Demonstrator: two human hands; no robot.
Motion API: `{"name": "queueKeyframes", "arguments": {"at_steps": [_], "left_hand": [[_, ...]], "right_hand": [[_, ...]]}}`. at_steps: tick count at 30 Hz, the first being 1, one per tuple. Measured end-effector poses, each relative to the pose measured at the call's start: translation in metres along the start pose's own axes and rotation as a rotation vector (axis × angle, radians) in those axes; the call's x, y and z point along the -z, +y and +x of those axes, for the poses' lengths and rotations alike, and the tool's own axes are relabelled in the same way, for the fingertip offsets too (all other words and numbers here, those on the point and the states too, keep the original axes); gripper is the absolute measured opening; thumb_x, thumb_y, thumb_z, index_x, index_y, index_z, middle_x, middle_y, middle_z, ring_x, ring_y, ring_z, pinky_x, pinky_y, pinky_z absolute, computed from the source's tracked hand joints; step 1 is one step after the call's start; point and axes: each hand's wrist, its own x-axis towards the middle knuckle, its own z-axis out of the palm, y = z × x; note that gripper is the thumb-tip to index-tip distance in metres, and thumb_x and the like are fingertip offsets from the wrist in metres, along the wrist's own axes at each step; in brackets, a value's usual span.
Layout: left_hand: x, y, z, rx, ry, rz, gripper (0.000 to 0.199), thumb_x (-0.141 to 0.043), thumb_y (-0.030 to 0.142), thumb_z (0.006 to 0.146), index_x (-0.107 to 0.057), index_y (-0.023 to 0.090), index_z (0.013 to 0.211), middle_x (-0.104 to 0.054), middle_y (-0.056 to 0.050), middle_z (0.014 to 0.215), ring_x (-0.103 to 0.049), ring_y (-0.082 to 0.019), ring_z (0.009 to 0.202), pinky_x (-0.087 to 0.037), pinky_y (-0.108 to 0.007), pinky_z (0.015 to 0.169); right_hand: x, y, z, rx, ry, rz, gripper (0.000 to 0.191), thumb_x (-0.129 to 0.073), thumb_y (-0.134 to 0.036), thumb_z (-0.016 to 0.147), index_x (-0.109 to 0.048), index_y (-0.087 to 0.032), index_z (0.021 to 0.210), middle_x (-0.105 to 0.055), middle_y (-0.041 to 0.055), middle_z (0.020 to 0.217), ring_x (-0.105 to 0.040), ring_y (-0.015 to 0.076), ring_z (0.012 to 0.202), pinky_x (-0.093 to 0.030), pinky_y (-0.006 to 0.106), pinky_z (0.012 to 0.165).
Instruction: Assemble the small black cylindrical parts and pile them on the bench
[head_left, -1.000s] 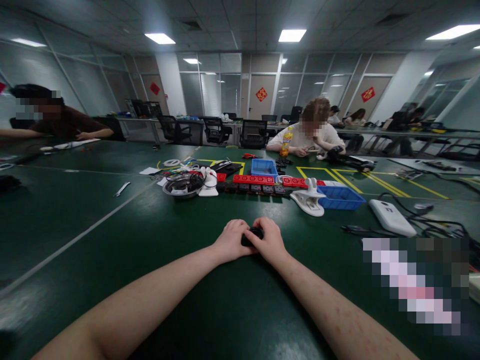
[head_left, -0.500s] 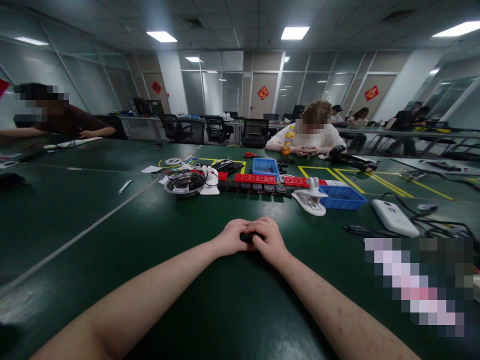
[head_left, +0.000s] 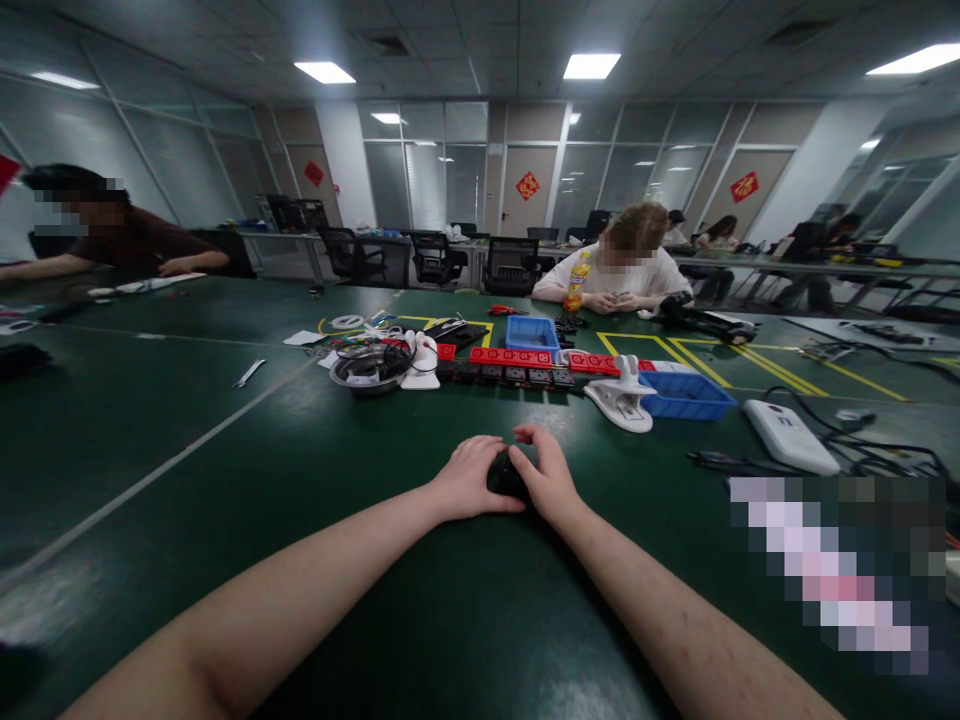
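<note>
A small black object (head_left: 508, 477), its kind too dark to make out, sits low over the green tabletop (head_left: 420, 610) in front of me. My left hand (head_left: 474, 478) curves round its left side, the thumb along the near edge and the fingers on the far side. At its right edge is my right hand (head_left: 546, 472), with thumb and fingers spread apart; its thumb reaches the object's top right. Part of the object is hidden by both hands.
Beyond my hands lie a metal bowl (head_left: 371, 388) of cables, a red-and-black row of parts (head_left: 517, 367), a white clip stand (head_left: 622, 400) and blue bins (head_left: 690, 397). A wrench (head_left: 249, 373) is at left, a white power bank (head_left: 791, 437) at right. A person (head_left: 626, 260) sits opposite.
My hands have drawn slightly apart at the fingertips. The right hand's fingers have spread and lifted away from the left, so more of the black object shows.
</note>
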Motion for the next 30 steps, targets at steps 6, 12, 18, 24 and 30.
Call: {"name": "queueKeyframes", "arguments": {"at_steps": [6, 12, 18, 24, 30], "left_hand": [[0.0, 0.008, -0.003, 0.043, 0.049, 0.068, 0.056, -0.07, 0.054, 0.056, -0.053, 0.019, 0.097, -0.053, -0.007, 0.105, -0.045, -0.028, 0.105, -0.037, -0.042, 0.091], [-0.002, 0.007, -0.001, 0.09, 0.072, 0.103, 0.04, -0.069, 0.044, 0.06, -0.054, 0.017, 0.084, -0.055, -0.007, 0.091, -0.05, -0.027, 0.094, -0.039, -0.043, 0.086], [-0.001, 0.004, 0.001, 0.061, 0.036, 0.062, 0.034, -0.068, 0.038, 0.062, -0.056, 0.019, 0.087, -0.058, -0.005, 0.096, -0.051, -0.026, 0.099, -0.021, -0.051, 0.102], [0.003, 0.0, 0.004, -0.013, -0.018, 0.018, 0.031, -0.071, 0.029, 0.059, -0.058, 0.019, 0.085, -0.059, -0.005, 0.1, -0.052, -0.024, 0.099, -0.037, -0.038, 0.093], [0.005, 0.0, 0.003, -0.037, -0.043, 0.018, 0.031, -0.069, 0.031, 0.062, -0.059, 0.018, 0.089, -0.057, -0.005, 0.104, -0.05, -0.025, 0.102, -0.036, -0.039, 0.094]], "right_hand": [[-0.003, -0.005, -0.001, -0.01, -0.046, -0.104, 0.026, -0.06, -0.04, 0.071, -0.05, -0.019, 0.082, -0.053, 0.0036, 0.077, -0.049, 0.0209, 0.073, -0.042, 0.035, 0.068], [0.0, -0.015, 0.0, 0.022, -0.079, -0.175, 0.015, -0.062, -0.032, 0.07, -0.053, -0.02, 0.072, -0.054, 0.0036, 0.078, -0.048, 0.0213, 0.077, -0.039, 0.035, 0.071], [0.002, -0.016, -0.001, 0.058, -0.078, -0.173, 0.007, -0.058, -0.025, 0.072, -0.058, -0.019, 0.075, -0.056, 0.0048, 0.08, -0.049, 0.0224, 0.081, -0.037, 0.037, 0.075], [0.005, -0.019, -0.002, 0.157, -0.138, -0.095, 0.016, -0.048, -0.011, 0.063, -0.058, -0.021, 0.071, -0.062, 0.0004, 0.077, -0.05, 0.0202, 0.083, -0.034, 0.037, 0.084], [0.007, -0.019, -0.002, 0.196, -0.153, -0.052, 0.016, -0.046, -0.012, 0.064, -0.058, -0.021, 0.063, -0.064, -0.0006, 0.075, -0.052, 0.02, 0.086, -0.031, 0.039, 0.089]]}}
